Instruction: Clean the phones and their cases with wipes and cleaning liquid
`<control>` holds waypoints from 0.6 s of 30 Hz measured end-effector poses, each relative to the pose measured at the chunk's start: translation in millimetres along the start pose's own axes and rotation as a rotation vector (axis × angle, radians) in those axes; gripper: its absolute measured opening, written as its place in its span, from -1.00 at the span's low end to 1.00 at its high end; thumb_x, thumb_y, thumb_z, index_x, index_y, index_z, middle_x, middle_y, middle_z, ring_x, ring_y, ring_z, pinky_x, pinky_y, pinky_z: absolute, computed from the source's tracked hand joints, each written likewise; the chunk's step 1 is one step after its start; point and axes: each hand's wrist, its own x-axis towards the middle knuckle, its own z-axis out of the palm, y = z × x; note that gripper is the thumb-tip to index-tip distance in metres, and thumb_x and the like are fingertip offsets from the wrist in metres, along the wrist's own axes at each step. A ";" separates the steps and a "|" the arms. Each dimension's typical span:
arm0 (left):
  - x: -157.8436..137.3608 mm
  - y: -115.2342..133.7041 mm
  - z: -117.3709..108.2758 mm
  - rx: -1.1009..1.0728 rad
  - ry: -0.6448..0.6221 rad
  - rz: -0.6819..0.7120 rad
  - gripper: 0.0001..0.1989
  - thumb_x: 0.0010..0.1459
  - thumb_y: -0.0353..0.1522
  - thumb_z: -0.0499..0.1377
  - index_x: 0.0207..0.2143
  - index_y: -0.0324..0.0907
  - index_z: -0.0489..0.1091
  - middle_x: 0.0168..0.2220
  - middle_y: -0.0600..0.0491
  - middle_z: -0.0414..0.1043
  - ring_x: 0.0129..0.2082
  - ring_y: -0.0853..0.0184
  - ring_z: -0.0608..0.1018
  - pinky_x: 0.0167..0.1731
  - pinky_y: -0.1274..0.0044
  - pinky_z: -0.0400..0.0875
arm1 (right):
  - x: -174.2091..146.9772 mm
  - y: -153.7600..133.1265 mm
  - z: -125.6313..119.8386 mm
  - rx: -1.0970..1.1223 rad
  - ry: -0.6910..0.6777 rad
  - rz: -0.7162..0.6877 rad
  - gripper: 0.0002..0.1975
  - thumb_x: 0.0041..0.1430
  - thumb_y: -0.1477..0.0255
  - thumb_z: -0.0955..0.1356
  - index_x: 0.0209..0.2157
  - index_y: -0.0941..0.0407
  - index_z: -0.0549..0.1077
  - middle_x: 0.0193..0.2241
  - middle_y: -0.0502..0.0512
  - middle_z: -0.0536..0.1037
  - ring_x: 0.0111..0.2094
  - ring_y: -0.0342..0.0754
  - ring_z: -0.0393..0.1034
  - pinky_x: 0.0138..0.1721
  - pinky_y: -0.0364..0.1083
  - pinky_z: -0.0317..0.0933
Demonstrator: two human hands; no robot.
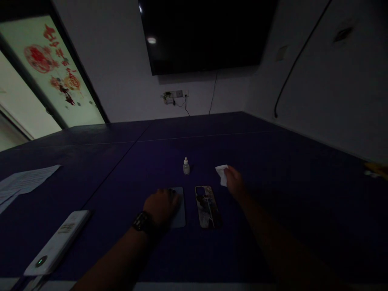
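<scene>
A light blue-grey smartphone [180,214] lies back up on the dark blue table. My left hand [160,206], with a black watch at the wrist, is closed over its left and upper part, fingers curled by the camera lenses. My right hand [235,182] is raised to the right and pinches a white wipe [222,174], which sticks out to the left of the fingers. Between the hands lies a phone case [207,208] with a dark painted picture and a camera cutout. Beyond the phone stands a small clear dropper bottle [186,167] with a white top.
A white box-shaped device [59,242] with a small green light and cables lies at the left front. Printed papers [27,182] lie at the far left. A yellow item [377,169] sits at the right edge. A television [209,36] hangs on the wall behind the table.
</scene>
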 end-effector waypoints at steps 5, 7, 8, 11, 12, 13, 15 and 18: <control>-14.6 26.4 3.7 0.010 -0.012 -0.078 -0.09 0.07 0.30 -0.02 -0.14 -0.40 0.52 -0.09 -0.54 0.45 -0.06 -0.32 0.53 -0.16 0.08 0.43 | -1.6 -0.5 0.2 -0.031 -0.039 -0.006 -0.62 0.11 0.11 0.29 -0.32 0.12 0.55 -0.50 0.00 0.51 -0.41 0.00 0.36 -0.38 -0.09 0.20; -16.0 32.9 2.5 0.047 -0.037 -0.090 -0.12 0.05 0.26 0.07 -0.10 -0.41 0.51 -0.06 -0.54 0.43 -0.03 -0.33 0.51 -0.14 0.08 0.43 | -1.3 0.0 0.1 -0.040 -0.052 -0.006 -0.61 0.11 0.10 0.29 -0.31 0.12 0.55 -0.49 0.00 0.51 -0.41 0.00 0.36 -0.37 -0.08 0.20; -16.1 35.0 2.4 0.070 -0.044 -0.096 -0.17 0.07 0.22 0.09 -0.09 -0.41 0.50 -0.06 -0.53 0.43 -0.02 -0.32 0.51 -0.14 0.09 0.43 | -1.2 0.2 0.1 -0.043 -0.060 -0.008 -0.61 0.12 0.10 0.29 -0.30 0.12 0.55 -0.48 0.00 0.52 -0.42 0.00 0.36 -0.37 -0.08 0.21; -14.6 37.0 4.4 0.086 -0.052 -0.108 -0.30 0.16 0.09 0.08 -0.09 -0.42 0.49 -0.07 -0.51 0.43 -0.05 -0.26 0.54 -0.14 0.13 0.43 | -1.6 -0.5 0.3 -0.048 -0.092 -0.022 -0.61 0.14 0.11 0.28 -0.31 0.13 0.55 -0.50 0.00 0.51 -0.44 -0.02 0.35 -0.39 -0.09 0.20; -13.6 36.5 5.2 0.072 -0.051 -0.113 -0.33 0.17 0.07 0.08 -0.09 -0.41 0.49 -0.07 -0.50 0.43 -0.07 -0.24 0.55 -0.15 0.13 0.43 | -1.8 -1.0 0.4 -0.049 -0.098 -0.029 -0.63 0.14 0.12 0.29 -0.33 0.12 0.55 -0.52 -0.01 0.50 -0.46 -0.03 0.34 -0.41 -0.09 0.19; -12.6 35.5 5.8 0.055 -0.052 -0.119 -0.36 0.16 0.05 0.08 -0.10 -0.38 0.48 -0.07 -0.49 0.44 -0.08 -0.23 0.56 -0.15 0.12 0.43 | -2.1 -1.5 0.4 -0.051 -0.101 -0.036 -0.64 0.14 0.13 0.29 -0.34 0.12 0.54 -0.54 -0.02 0.48 -0.48 -0.04 0.32 -0.42 -0.10 0.18; -10.5 32.9 5.5 0.025 -0.055 -0.120 -0.41 0.13 0.04 0.11 -0.10 -0.32 0.48 -0.06 -0.45 0.45 -0.09 -0.20 0.57 -0.14 0.12 0.43 | -2.7 -2.3 0.4 -0.052 -0.102 -0.046 -0.67 0.13 0.15 0.30 -0.37 0.10 0.53 -0.57 -0.05 0.45 -0.50 -0.06 0.28 -0.43 -0.11 0.16; -9.4 28.2 0.5 0.013 -0.052 -0.106 -0.40 0.14 0.06 0.08 -0.10 -0.28 0.46 -0.05 -0.43 0.47 -0.06 -0.22 0.57 -0.13 0.12 0.42 | -3.5 -3.1 -0.1 -0.042 -0.107 -0.049 -0.70 0.13 0.16 0.30 -0.40 0.09 0.52 -0.59 -0.06 0.42 -0.52 -0.07 0.26 -0.44 -0.11 0.15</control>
